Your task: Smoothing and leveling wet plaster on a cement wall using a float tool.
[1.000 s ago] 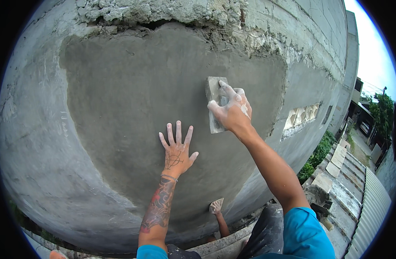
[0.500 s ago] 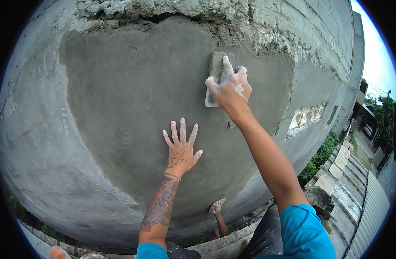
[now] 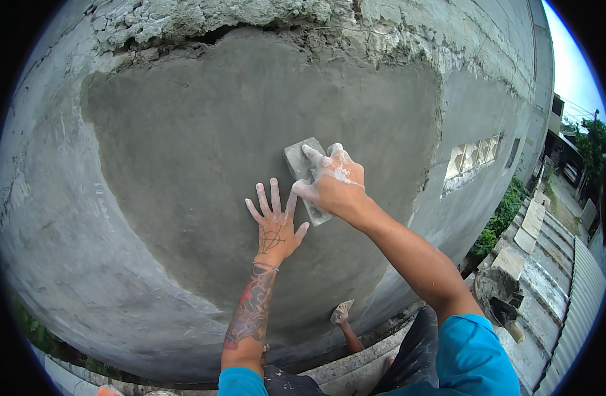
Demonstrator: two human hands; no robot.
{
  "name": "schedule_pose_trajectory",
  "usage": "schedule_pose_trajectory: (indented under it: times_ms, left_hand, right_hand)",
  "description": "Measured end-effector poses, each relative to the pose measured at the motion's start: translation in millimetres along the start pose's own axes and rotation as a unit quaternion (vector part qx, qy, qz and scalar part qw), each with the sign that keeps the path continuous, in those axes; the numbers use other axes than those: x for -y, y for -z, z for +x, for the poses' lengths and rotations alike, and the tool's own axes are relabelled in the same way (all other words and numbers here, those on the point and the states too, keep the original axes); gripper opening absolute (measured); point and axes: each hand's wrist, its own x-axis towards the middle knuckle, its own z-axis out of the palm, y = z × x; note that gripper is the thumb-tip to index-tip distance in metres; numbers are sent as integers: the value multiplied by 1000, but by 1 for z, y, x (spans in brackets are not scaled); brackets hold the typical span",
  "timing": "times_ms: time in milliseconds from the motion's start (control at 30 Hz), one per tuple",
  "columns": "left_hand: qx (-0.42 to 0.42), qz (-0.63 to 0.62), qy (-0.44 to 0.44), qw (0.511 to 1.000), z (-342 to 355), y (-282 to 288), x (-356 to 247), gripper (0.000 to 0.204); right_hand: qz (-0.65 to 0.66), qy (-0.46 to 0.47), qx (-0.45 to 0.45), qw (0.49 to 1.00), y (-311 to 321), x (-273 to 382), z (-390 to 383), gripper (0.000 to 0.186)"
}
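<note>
A broad patch of darker wet plaster (image 3: 184, 145) covers the wall in front of me. My left hand (image 3: 276, 228) lies against it with fingers spread, holding nothing. Just to the right, my right hand (image 3: 339, 178) grips a grey rectangular plastering float (image 3: 299, 153). The float is tilted, its upper end leaning left, and its face is turned to the plaster. Its handle is mostly hidden beneath my fingers, which are coated with pale plaster. My right thumb comes close to the left fingers.
Rough broken concrete (image 3: 243, 13) juts out above the patch. Low on the wall, another person's hand (image 3: 343, 311) has a pale flat thing at it. At right are a vent block (image 3: 472, 157), a mortar-crusted container (image 3: 498, 290), corrugated roofing (image 3: 583, 290) and green bushes (image 3: 501, 214).
My right hand has brought the float down and slightly left across the plaster, tilting it. My left hand stays at nearly the same spot. The view has shifted slightly.
</note>
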Motion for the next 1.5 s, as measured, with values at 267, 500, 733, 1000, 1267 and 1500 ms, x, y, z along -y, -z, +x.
schedule_pose_trajectory:
  times_ms: [267,500,733,1000,1267,1500]
  left_hand:
    - [-29,15,-29,999,17,10,-14,90]
    - [-123,81,116,982,18,17,3,92]
    - [-156,110,152,970,13,24,22,111]
    - [-42,91,202,974,22,13,13,129]
    - [-61,100,185,976,20,14,19,129]
    - [-91,106,153,978,18,6,18,129]
  right_hand:
    - [-12,-4,-195,981,-24,-28,21,69]
    - [99,-44,-185,977,-7,-74,-7,67]
    - [64,12,-124,990,-47,-86,-27,65]
    - [128,45,-341,930,11,-165,57,61]
    - [100,431,-78,893,-49,-119,8,62]
    - [148,75,-389,906,12,-176,97,60]
